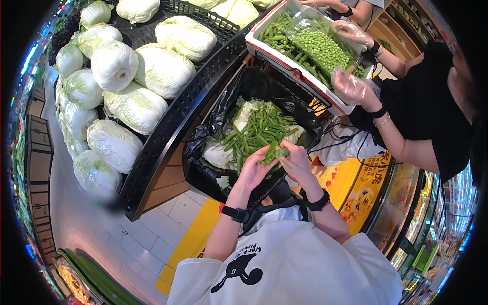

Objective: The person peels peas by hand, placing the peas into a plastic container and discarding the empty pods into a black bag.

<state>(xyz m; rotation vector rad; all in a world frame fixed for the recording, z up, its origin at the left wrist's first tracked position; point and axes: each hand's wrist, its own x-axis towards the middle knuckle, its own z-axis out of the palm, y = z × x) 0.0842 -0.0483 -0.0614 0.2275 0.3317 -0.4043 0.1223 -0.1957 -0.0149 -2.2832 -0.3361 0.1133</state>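
Both hands are close together over a bin lined with a black bag (195,175). My left hand (255,168) is closed around an opened green pea pod (272,153), at its left side. My right hand (296,161) pinches the right end of the green pod pieces. Beneath them in the bin lie many empty green pods (256,124) and pale cabbage leaves (217,154). Beyond the bin, a white box (325,94) holds pea pods (277,33) and a clear bag of shelled green peas (317,48).
A co-worker in black has two gloved hands (356,89) over the box, and another person's arm shows behind. Napa cabbages (134,107) fill the black-edged display (168,112) at left. A yellow printed panel (356,198) stands at right.
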